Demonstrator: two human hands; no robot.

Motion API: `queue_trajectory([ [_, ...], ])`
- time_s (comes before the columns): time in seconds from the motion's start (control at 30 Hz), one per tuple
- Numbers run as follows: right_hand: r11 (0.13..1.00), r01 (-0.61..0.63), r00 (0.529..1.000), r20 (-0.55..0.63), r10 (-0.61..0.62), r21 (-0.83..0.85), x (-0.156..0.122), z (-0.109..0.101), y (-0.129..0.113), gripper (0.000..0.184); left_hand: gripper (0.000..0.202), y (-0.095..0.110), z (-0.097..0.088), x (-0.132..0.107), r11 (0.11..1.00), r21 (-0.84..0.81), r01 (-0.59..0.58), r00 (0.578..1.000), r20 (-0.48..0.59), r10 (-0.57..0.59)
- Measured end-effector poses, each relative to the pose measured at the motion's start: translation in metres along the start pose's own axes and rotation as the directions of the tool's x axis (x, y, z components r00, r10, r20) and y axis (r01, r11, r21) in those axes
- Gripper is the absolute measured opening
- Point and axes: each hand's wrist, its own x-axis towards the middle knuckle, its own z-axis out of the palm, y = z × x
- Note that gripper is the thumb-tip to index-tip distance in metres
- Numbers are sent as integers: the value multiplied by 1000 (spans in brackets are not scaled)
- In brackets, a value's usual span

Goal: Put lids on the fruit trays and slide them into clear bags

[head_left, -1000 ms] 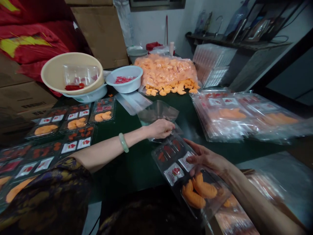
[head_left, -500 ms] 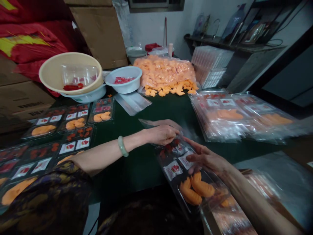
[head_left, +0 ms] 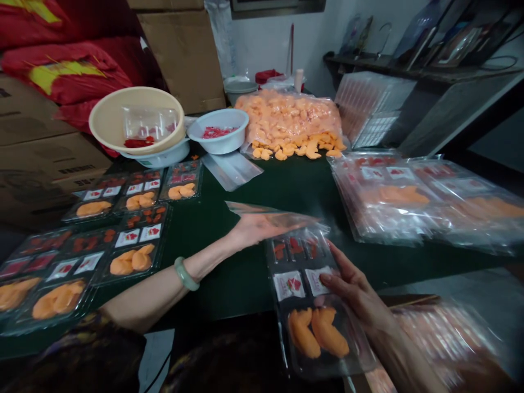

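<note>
My right hand (head_left: pixel 354 292) grips the right edge of a clear plastic tray (head_left: pixel 286 349) close to me. The tray holds orange crescent pieces (head_left: pixel 317 335), two white sachets with red print (head_left: pixel 303 283) and small red pieces (head_left: pixel 297 248). My left hand (head_left: pixel 249 230), with a green bangle (head_left: pixel 185 274) on its wrist, holds a clear plastic bag (head_left: pixel 282 218) at the tray's far end. The fingers lie stretched along the film, partly hidden by it.
Several filled trays (head_left: pixel 123 229) lie at the left on the green table (head_left: pixel 286 185). Behind stand a beige basin (head_left: pixel 135 117), a white bowl of red sachets (head_left: pixel 218 131) and a big bag of orange pieces (head_left: pixel 289 120). Bagged trays (head_left: pixel 413 196) pile at the right.
The tray has turned lengthwise toward me and come closer. My left hand has flattened the clear bag and brought it to the tray's far end. The camera shifted left.
</note>
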Motion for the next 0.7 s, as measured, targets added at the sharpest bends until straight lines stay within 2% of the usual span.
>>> queue_trajectory([
  [0.07,1000,22,999,-33,-21,20,-3,4,5,87,20,-5,2,-5,996,-89,-3,999,40,6],
  [0.13,999,37,997,-68,-35,33,-6,8,9,86,17,-7,5,-13,987,-151,-53,997,41,60],
  [0.17,999,37,996,-77,-34,32,-8,10,10,86,18,-7,7,-18,985,-135,-108,994,9,110],
  [0.23,999,35,995,-89,-33,20,-11,13,14,86,22,-8,11,-26,976,-1,-217,973,-82,216],
  [0.3,999,43,992,-115,-42,6,-13,16,19,87,23,-7,14,-34,959,114,-258,954,-128,272],
  [0.47,998,66,975,-214,-59,26,-15,21,30,92,22,4,15,-54,978,76,-195,971,-128,203],
  [0.6,996,63,963,-267,-46,56,-16,25,38,86,20,14,13,-80,963,156,-221,969,-77,235],
  [0.7,1000,-1,943,-332,-2,-9,-20,31,47,75,21,15,10,-99,949,171,-266,962,-22,274],
])
